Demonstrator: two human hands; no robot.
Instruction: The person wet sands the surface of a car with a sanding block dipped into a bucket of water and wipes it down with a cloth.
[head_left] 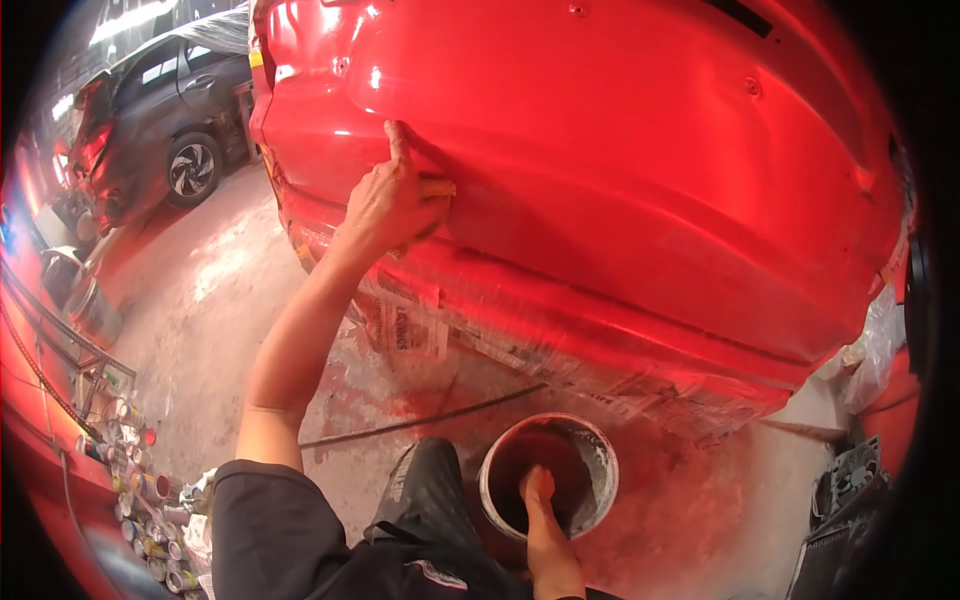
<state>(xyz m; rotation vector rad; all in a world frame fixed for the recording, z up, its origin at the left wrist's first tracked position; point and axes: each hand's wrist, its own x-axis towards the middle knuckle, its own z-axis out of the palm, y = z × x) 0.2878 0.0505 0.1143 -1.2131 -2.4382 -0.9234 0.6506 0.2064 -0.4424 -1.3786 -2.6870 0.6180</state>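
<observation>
My left hand (392, 195) is up at the glossy red car body panel (600, 170), near its lower left part. Its index finger points up along the surface, and the other fingers are curled in. A small yellowish edge shows by those curled fingers; I cannot make out what it is. Down in a round bucket (487, 490) with a pale, stained rim is my right hand (538, 485). The dark inside of the bucket hides its fingers, so I cannot see whether it holds anything.
Masking newspaper (410, 325) hangs along the panel's lower edge. A dark hose or cable (430, 418) crosses the floor. Several paint cans (150, 487) stand at the lower left. Behind is a dark car (170, 100); black parts (845, 500) lie at the right.
</observation>
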